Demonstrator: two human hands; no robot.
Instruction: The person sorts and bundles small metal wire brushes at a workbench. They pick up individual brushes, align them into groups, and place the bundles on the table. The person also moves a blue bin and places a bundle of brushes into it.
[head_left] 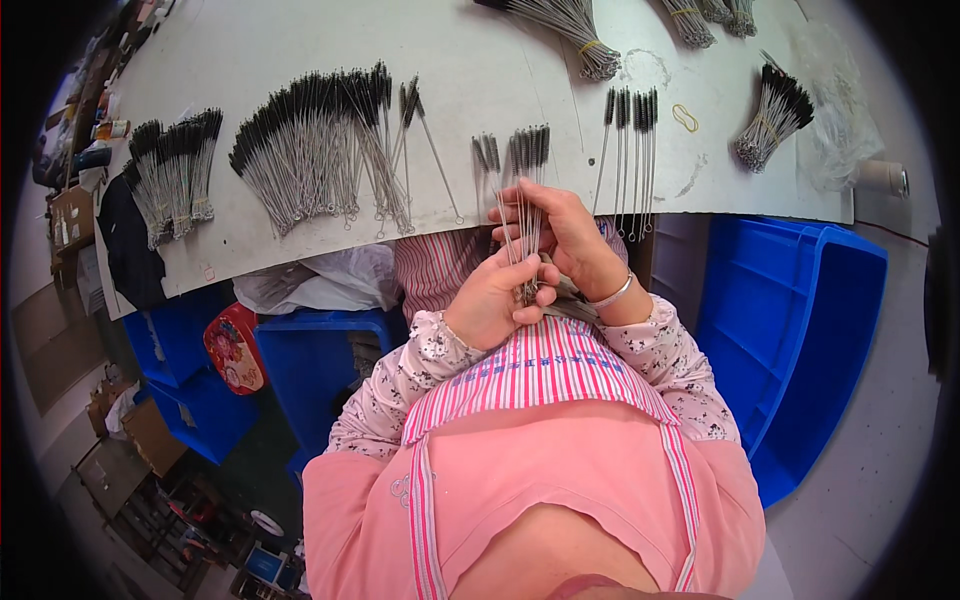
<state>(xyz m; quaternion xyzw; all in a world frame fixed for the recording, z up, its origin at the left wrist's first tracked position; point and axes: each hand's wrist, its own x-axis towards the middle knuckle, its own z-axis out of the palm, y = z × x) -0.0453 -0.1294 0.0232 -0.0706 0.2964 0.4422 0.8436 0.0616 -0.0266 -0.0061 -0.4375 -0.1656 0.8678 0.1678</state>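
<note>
Hands gathering brush bundle (pixel 527 215) at table (pixel 250 60) edge: left hand (pixel 495 300) clamping wire ends, right hand (pixel 560 235) pinching stems mid-length. Risk: left grip loosening, brushes sliding out toward blue bin (pixel 800 320); stems snagging, bending.

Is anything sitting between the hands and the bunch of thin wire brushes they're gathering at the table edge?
Nothing visible does. The left hand already clamps the looped ends of the bunch of wire brushes, and the right hand closes around the stems from the other side. The loose rows on the white table lie apart from it.
</note>
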